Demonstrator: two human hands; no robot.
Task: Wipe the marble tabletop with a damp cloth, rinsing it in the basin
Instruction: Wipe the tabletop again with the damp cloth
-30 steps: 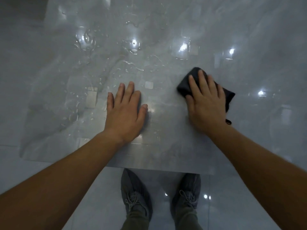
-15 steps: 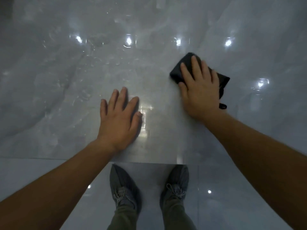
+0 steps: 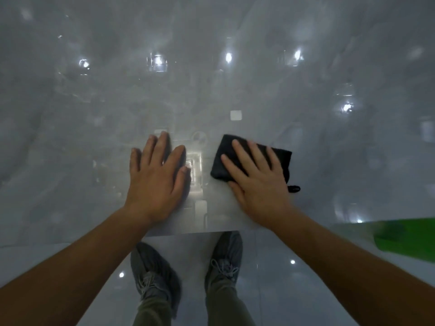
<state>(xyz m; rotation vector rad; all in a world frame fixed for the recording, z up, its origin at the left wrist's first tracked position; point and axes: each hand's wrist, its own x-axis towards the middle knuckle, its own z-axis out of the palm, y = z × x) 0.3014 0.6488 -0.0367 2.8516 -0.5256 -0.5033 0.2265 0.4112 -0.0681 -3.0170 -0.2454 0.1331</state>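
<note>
While flat, hands (image 3: 157, 182) (image 3: 259, 187) on tabletop (image 3: 94, 142) and cloth (image 3: 217, 169).

Cloth (image 3: 219, 165) partly hidden, green shape (image 3: 409, 238) blurred.
The right hand (image 3: 259, 184) covers much of the cloth; the green shape runs off the right edge, unidentifiable.

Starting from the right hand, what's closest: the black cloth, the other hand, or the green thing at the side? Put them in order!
1. Dark folded fabric cloth: right under the right hand, whose straight fingers press on it.
2. Left hand: flat on the grey marble tabletop, just to the left.
3. Bright green blurred object: far off at the right edge of the head view.
</note>
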